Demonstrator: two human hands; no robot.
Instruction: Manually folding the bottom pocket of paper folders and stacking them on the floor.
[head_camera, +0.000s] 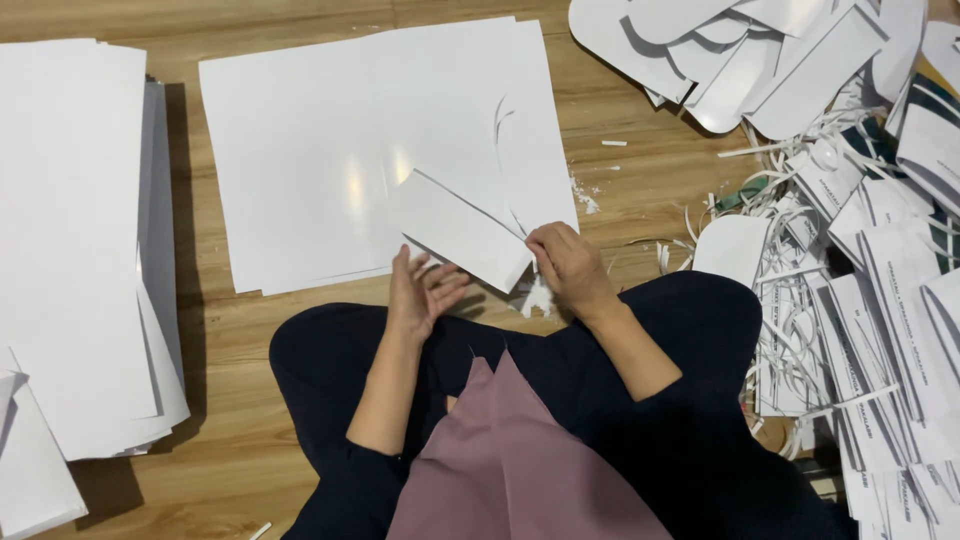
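- I'm holding a white card strip (462, 230) with my right hand (570, 268), fingers curled and pinching its lower right corner. I'm reading that corner grip as a way of keeping the piece lifted off the sheet under it.
- My left hand (422, 292) is spread open, palm up, fingers loose, sitting just below the strip's lower left edge. I can't tell whether the fingertips are touching it. It's looking like support from below, not a grip.
- The strip is lying tilted, upper left to lower right, over the lower right part of a big white sheet stack (360, 150) on the wooden floor (230, 340). The stack is showing curved cut lines near its right edge, so I'm judging the strip is coming out of that top sheet.
- Small white paper scraps (538, 298) are lying on the floor just beside my right hand, more flecks near the stack's right edge.
- I'm sitting cross-legged, dark trousers and a mauve cloth (510, 460) filling the lower middle of the view, so the work is staying close to my lap.
- Left: a tall pile of blank white sheets (75, 240), well apart from my hands, fanning at the bottom.
- Top right: rounded-corner white cut-outs (730, 50) overlapping in a loose heap.
- Right: printed strips and thin curly offcuts (860, 300) piling in a tangle.
- No containers in view; everything is sitting sorted straight on the floor in separate heaps.
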